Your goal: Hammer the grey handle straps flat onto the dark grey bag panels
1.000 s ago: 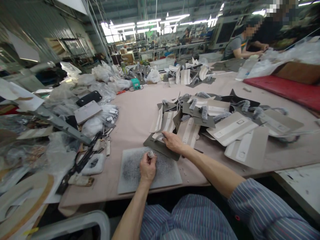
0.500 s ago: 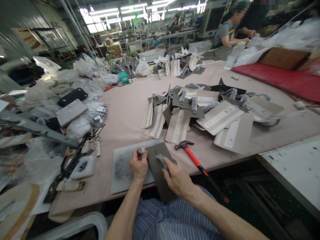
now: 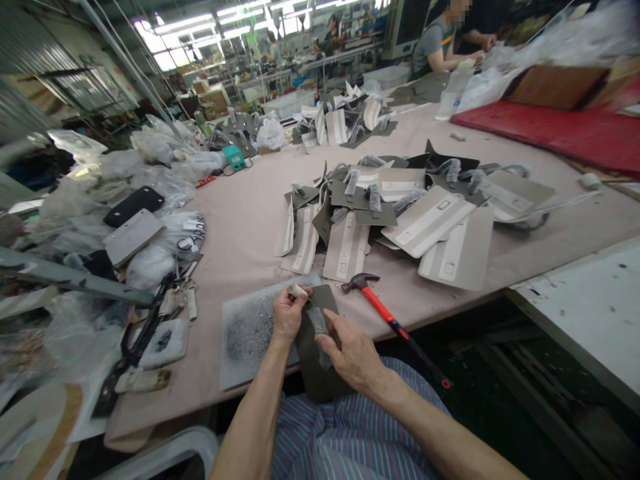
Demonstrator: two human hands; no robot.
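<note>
My left hand [image 3: 289, 315] is closed around a small whitish wrapped tool [image 3: 299, 291], its blunt end facing up. Just right of it lies a dark grey-green panel [image 3: 317, 373], partly over the speckled board [image 3: 245, 333] and reaching past the table edge toward my lap. My right hand [image 3: 353, 350] grips a plastic-wrapped strap [image 3: 316, 321] on this panel, thumb and fingers on either side of it. The tool is close to the strap's upper end; whether they touch I cannot tell. A claw hammer [image 3: 380, 307] with a red and black handle rests to the right.
Beyond my hands is a pile of panels [image 3: 345, 243] with wrapped straps. Plastic bags [image 3: 160, 177] and loose tools crowd the left side. A white block [image 3: 165, 341] lies near the board. A red board [image 3: 550, 133] and a co-worker [image 3: 435, 47] are at the far right.
My left hand has moved right with the tool, up to the strap, and the tool now tilts. My right hand still holds the strap. The whole view has shifted slightly.
</note>
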